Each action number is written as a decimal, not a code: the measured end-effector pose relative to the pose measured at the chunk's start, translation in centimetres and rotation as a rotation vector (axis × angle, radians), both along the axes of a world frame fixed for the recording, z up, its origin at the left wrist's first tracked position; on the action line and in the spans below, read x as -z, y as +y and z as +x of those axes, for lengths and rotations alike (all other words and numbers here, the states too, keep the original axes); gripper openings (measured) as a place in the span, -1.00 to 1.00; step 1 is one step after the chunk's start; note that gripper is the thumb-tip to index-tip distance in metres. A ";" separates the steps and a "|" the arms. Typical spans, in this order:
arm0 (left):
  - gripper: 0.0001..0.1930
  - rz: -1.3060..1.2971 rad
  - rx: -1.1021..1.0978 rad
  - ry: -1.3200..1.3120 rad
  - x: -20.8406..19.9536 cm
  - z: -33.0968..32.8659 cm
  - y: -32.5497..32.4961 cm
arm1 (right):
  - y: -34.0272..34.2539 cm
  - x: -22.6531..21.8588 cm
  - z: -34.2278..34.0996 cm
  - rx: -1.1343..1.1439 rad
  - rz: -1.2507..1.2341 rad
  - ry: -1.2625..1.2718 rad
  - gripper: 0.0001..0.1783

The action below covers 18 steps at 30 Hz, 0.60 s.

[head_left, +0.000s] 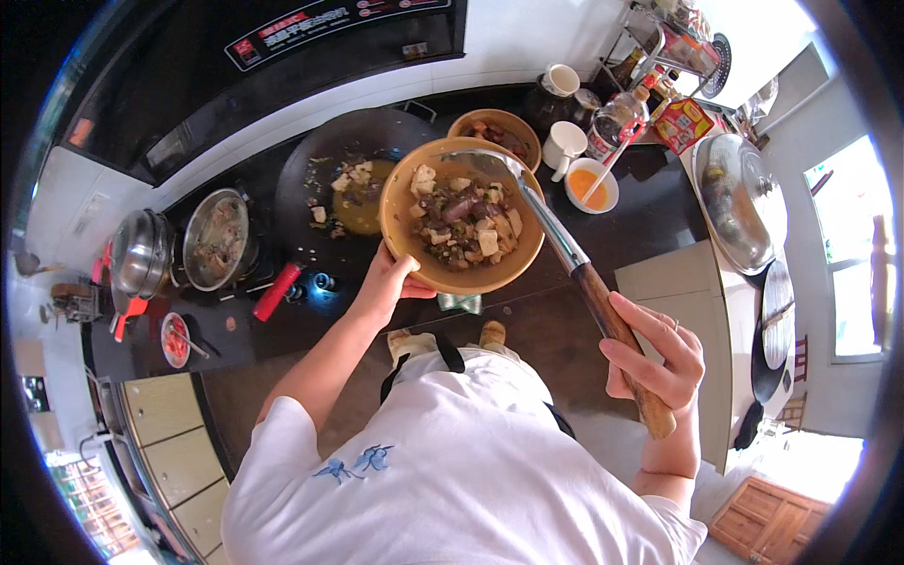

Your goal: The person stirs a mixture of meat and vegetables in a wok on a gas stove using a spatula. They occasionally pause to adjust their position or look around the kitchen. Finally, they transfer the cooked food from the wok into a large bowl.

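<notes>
Bowl [428, 268], one, in left hand [386, 282]; one spatula [565, 250], right hand [659, 353].

left fingers [407, 279] hidden under bowl [414, 245]

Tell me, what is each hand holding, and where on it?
The left hand grips the yellow bowl of food at its near rim. The right hand holds the metal spatula by its wooden handle.
</notes>
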<state>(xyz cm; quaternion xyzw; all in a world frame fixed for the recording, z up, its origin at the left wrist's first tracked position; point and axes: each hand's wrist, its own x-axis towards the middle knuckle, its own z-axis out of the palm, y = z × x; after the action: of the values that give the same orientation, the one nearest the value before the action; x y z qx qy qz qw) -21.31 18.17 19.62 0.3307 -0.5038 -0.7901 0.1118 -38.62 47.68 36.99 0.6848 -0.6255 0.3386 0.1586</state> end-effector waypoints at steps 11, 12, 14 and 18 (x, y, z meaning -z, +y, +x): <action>-0.44 0.124 -0.011 -0.051 9.5 -7.6 11.5 | 10.3 10.3 -10.6 0.213 -0.179 -0.597 -0.80; -0.44 0.135 -0.017 -0.054 10.5 -7.9 12.0 | 10.7 11.6 -10.7 0.226 -0.236 -0.756 -0.78; -0.44 0.185 -0.024 -0.085 13.7 -8.3 12.6 | 11.0 14.1 -10.5 0.249 -0.348 -1.072 -0.75; -0.44 0.256 -0.076 -0.113 16.3 -9.3 14.0 | 12.9 18.4 -11.3 0.371 -0.475 -1.554 -0.70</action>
<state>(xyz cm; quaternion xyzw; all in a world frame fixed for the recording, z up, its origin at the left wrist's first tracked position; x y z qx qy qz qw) -30.66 32.21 3.34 0.4051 -0.3915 -0.8232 0.0699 -49.87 60.63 18.57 0.0901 -0.5712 0.8063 -0.1249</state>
